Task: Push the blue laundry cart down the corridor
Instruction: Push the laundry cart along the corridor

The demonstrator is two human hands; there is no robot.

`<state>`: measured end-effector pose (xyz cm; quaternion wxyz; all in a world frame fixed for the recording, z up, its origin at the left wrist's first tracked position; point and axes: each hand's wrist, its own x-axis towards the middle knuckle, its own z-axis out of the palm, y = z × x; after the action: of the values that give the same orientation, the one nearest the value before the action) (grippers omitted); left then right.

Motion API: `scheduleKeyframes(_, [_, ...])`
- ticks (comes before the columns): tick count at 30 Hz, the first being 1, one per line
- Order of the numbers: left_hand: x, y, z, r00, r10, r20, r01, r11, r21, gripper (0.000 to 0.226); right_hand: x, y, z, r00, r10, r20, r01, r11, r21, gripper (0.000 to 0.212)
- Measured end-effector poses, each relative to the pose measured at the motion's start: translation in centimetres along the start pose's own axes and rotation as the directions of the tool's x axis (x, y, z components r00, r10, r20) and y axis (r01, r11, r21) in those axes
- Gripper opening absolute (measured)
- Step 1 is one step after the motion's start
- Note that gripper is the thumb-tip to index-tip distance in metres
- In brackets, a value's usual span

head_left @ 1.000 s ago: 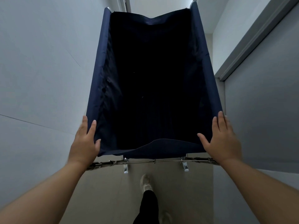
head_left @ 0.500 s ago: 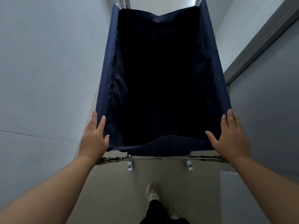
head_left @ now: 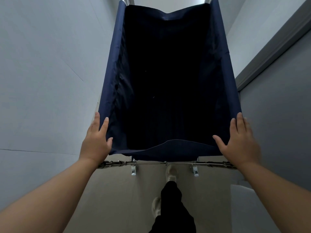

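The blue laundry cart [head_left: 111, 84] fills the middle of the head view, a deep navy fabric bag on a metal frame, its inside dark and apparently empty. My left hand [head_left: 95, 142] clasps the near left corner of the rim, thumb inside the fabric. My right hand [head_left: 240, 143] clasps the near right corner the same way. A thin metal bar [head_left: 165, 163] of the frame runs between my wrists below the bag.
A pale wall [head_left: 42, 81] runs close along the cart's left side. On the right stand a grey door [head_left: 277, 123] and its frame [head_left: 269, 44]. My legs in black trousers and pale shoes [head_left: 170, 173] step on the beige floor [head_left: 117, 199] behind the cart.
The cart has rolled forward along the corridor with both hands still on its near corners. My feet have swapped, one shoe now forward under the frame bar. The door frame has slid nearer.
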<state>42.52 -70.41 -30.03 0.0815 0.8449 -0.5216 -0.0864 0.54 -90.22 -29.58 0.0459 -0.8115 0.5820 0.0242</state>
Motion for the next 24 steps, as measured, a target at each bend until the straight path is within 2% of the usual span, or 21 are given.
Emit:
scheduleKeyframes(13, [8.1, -0.2, -0.4, 1.0, 0.024, -0.012, -0.023, 1.0, 0.018, 0.078, 6.8, -1.3, -0.6, 1.0, 0.021, 0.001, -0.021, 1.0, -0.003, 0.093])
scheduleKeyframes(24, [15.6, -0.5, -0.7, 0.999, 0.037, -0.02, -0.036, 0.999, 0.029, 0.088, 13.5, -2.8, -1.8, 0.999, 0.051, 0.02, -0.051, 0.999, 0.018, 0.09])
